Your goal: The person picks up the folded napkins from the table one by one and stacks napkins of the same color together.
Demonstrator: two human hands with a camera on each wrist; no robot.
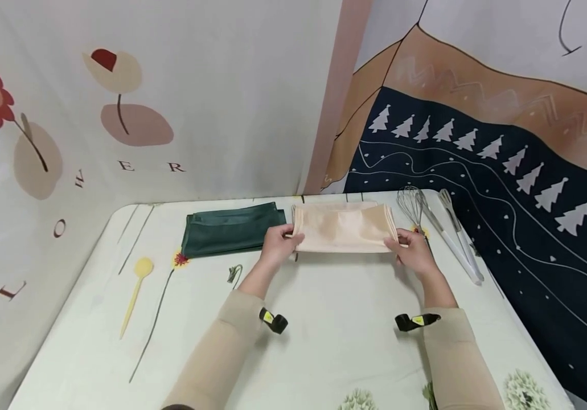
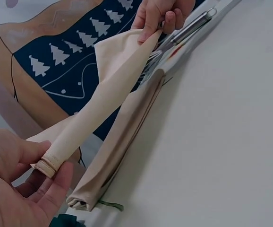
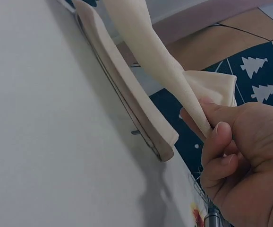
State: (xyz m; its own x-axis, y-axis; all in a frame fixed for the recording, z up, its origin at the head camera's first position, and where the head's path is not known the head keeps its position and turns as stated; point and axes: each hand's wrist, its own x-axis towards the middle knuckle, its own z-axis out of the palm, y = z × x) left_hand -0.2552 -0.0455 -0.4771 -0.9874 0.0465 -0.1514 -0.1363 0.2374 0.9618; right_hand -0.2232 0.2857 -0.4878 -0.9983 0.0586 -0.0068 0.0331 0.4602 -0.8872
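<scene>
A cream-peach folded cloth [image 1: 344, 230] is stretched between both hands, raised above the far side of the table. My left hand [image 1: 279, 246] pinches its left edge, thumb in front; the left wrist view shows the layered hem between thumb and fingers. At the opposite edge, my right hand [image 1: 415, 250] grips the cloth with thumb and curled fingers. Beneath it, a second folded beige cloth [image 3: 127, 90] lies on the table, mostly hidden in the head view. A dark green folded cloth [image 1: 232, 230] lies just left of my left hand.
Beyond my right hand lie a wire whisk [image 1: 411, 206] and metal tongs [image 1: 459, 242] near the table's right edge. A yellow spoon shape [image 1: 139, 285] shows at the left. Patterned fabric walls [image 1: 242, 114] rise behind the flower-printed table cover [image 1: 344, 330].
</scene>
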